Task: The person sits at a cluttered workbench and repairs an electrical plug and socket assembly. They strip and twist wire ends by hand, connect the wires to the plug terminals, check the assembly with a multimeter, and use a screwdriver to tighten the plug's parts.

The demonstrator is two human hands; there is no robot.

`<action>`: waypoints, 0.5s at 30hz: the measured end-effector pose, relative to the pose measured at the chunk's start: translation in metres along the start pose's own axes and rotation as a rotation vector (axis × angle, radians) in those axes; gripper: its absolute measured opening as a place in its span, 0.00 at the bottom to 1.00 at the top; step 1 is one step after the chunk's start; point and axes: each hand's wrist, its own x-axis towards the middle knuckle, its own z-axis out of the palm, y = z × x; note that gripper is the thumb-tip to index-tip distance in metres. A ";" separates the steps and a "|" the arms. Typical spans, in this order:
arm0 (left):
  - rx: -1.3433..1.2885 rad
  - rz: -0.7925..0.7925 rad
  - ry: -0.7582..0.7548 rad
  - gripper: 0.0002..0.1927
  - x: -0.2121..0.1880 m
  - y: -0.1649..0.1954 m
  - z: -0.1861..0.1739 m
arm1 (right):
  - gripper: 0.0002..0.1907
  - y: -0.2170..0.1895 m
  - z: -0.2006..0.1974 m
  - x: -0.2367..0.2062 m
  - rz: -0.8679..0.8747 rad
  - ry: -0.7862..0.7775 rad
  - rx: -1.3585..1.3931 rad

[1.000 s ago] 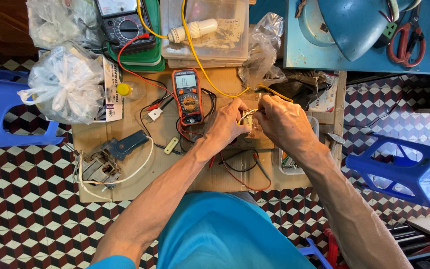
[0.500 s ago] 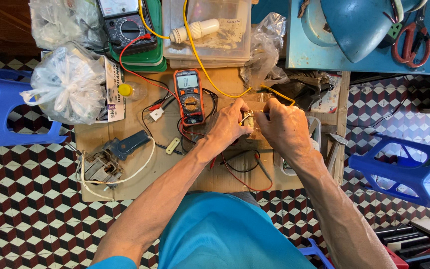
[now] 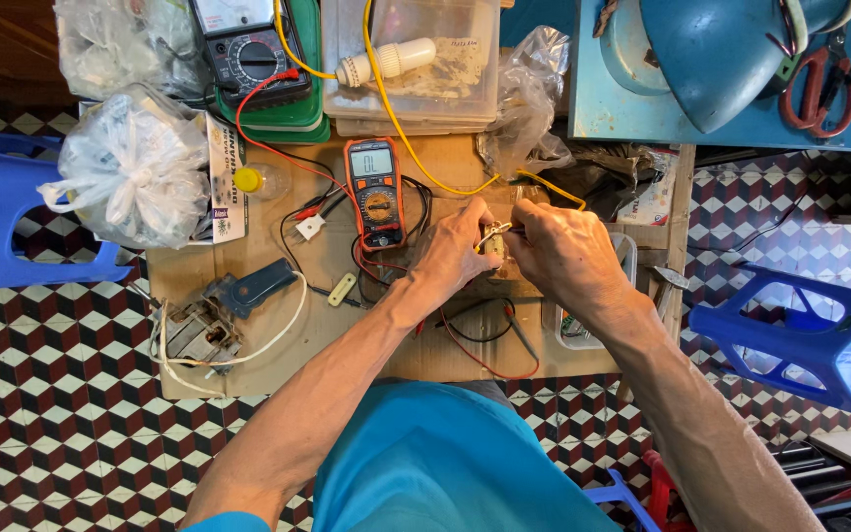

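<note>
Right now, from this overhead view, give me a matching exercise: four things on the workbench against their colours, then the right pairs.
Things:
1. digital multimeter
2. tied plastic bag
3. scissors handles
4. stool

Colours:
A. blue
B. red
C. orange and black
D. whitish, see-through

Pairs: 1-C, 2-D, 3-B, 4-A

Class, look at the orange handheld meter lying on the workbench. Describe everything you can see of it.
The orange multimeter lies flat, face up, on the brown cardboard-covered bench, just beyond the person's left hand, not touching it. Its rubbery orange casing frames a dark front with a grey display at the far end, lit with digits, and a round selector dial at the middle. Red and black leads leave its near end and curl over the bench towards both hands.
</note>
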 end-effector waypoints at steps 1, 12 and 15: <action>0.003 -0.009 -0.005 0.28 0.000 0.001 0.000 | 0.10 0.000 0.001 -0.001 0.010 0.004 0.007; -0.008 -0.033 0.016 0.27 0.004 -0.004 0.006 | 0.18 0.008 0.014 -0.004 0.205 0.074 0.006; -0.011 -0.062 0.012 0.28 0.000 -0.005 0.008 | 0.19 0.008 0.012 -0.005 0.258 0.042 -0.048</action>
